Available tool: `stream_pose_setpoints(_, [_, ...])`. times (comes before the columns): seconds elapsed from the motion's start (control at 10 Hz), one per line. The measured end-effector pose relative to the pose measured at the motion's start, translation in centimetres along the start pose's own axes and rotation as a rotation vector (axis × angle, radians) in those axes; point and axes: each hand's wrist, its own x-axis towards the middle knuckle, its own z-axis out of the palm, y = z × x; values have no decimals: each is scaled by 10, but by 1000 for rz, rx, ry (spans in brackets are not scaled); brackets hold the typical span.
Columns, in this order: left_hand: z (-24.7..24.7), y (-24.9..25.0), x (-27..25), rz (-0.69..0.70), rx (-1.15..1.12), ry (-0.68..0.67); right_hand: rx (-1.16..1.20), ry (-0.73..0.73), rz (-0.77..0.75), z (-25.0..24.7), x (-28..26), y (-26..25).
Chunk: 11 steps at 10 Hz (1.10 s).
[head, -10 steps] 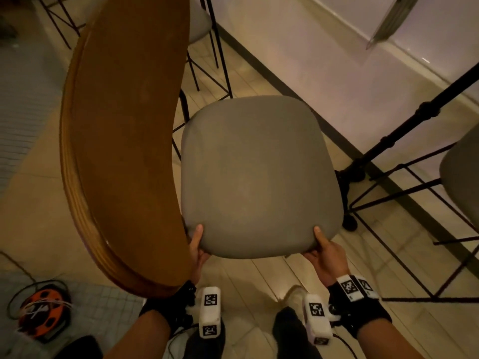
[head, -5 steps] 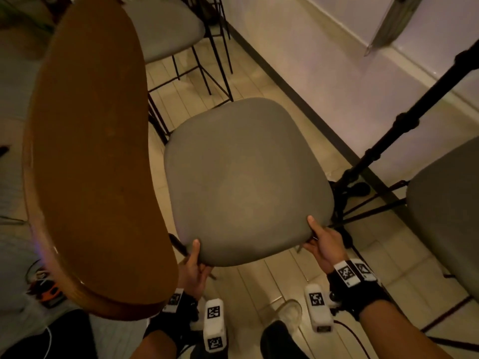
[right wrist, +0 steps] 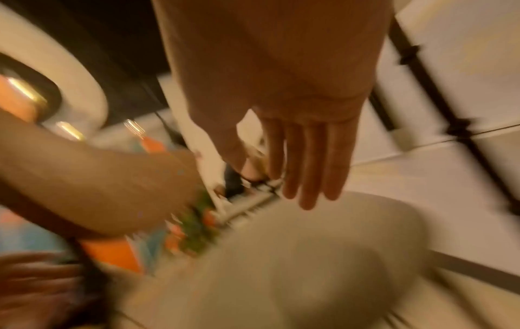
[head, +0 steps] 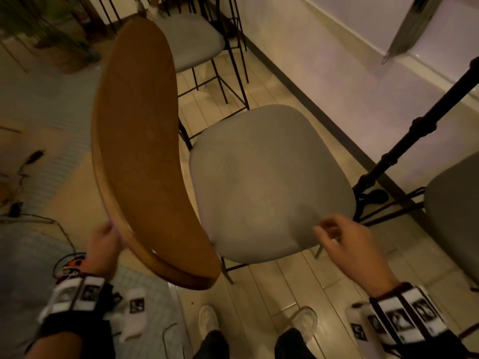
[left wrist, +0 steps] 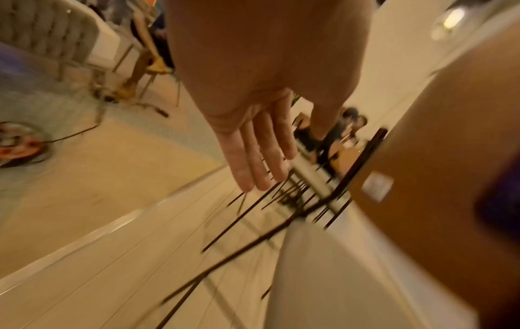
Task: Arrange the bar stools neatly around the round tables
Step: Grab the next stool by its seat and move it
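Note:
The bar stool has a grey padded seat point(head: 269, 182) and a curved brown wooden backrest point(head: 140, 141) on its left. It stands on thin black legs point(left wrist: 281, 211). My left hand point(head: 106, 239) is just left of the backrest's lower edge, fingers straight and holding nothing, as the left wrist view also shows point(left wrist: 261, 155). My right hand point(head: 337, 237) hovers over the seat's near right corner with its fingers spread and relaxed. The right wrist view shows that hand point(right wrist: 303, 167) above the grey seat point(right wrist: 295, 267), not gripping it.
A black table pole point(head: 414, 133) rises just right of the stool. Another grey stool point(head: 189, 42) stands behind, and a third point(head: 456, 208) sits at the right edge. The wall's dark baseboard point(head: 298, 92) runs diagonally behind. An orange cable reel point(head: 70, 265) lies by my left wrist.
Both hands have let go of the seat's front edge. The left hand has moved out to the left of the backrest and the right has lifted above the seat corner.

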Motion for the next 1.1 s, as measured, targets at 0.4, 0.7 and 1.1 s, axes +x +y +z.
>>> stream_pose_setpoints(0.4, [-27, 231, 68, 1200, 82, -383, 13, 417, -401, 60, -107, -249])
stream_pose_setpoints(0.7, [-25, 249, 124, 1650, 458, -596, -305, 835, -208, 99, -86, -283])
stream_pose_setpoints(1.1, [12, 230, 91, 1577, 180, -544, -285, 753, -204, 60, -96, -232])
